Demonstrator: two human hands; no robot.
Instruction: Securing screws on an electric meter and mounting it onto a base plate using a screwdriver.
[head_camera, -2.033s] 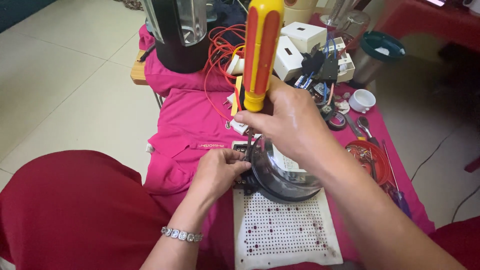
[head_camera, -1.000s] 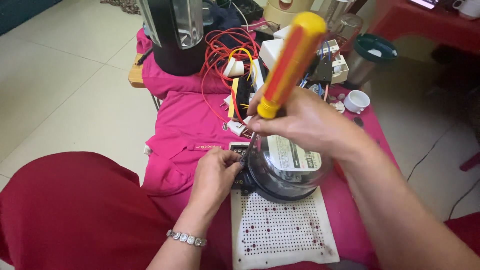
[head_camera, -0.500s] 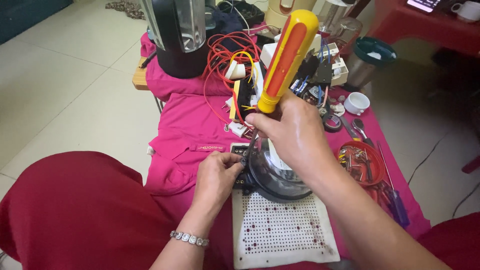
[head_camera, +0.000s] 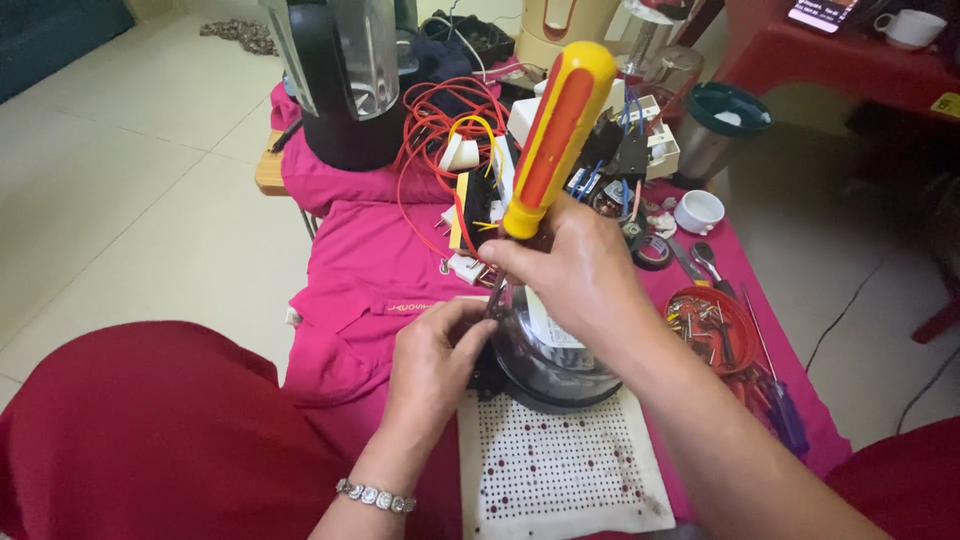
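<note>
My right hand (head_camera: 590, 275) is clamped on the yellow-orange screwdriver (head_camera: 555, 135), tip down at the round motor unit (head_camera: 550, 355) on the perforated mat (head_camera: 565, 470). Left hand (head_camera: 435, 355) braces its rim w/ fingers closed. Unit prob heavy, rigid, slick; hold by the rim.

- One head-worn camera looks steeply down and forward from above the person's lap, close over the hands.
- The left hand (head_camera: 435, 350) and right hand (head_camera: 575, 275) sit near mid-frame, the forearms entering from the bottom edge.
- Beyond the hands the view reaches across the pink cloth (head_camera: 350, 260) to the floor; beside the right hand it takes in a red dish (head_camera: 740, 320).
- No second view overlaps it.
</note>
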